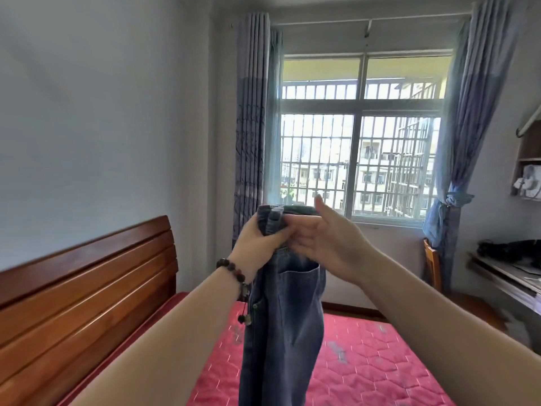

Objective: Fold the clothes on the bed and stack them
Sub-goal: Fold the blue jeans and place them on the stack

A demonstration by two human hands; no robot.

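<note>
A pair of blue jeans [285, 323] hangs lengthwise in the air above the bed [366, 361], folded along its length with a back pocket facing me. My left hand [257, 241], with a bead bracelet on the wrist, grips the bunched waistband at the top. My right hand [328, 241] is beside it with straight fingers laid against the waistband and thumb up. The lower legs of the jeans run out of the bottom of the view.
The bed has a pink quilted mattress and a wooden headboard [87, 288] on the left. A barred window [360, 159] with blue curtains is ahead. A desk [509, 276], chair [431, 265] and shelf [528, 168] stand at the right.
</note>
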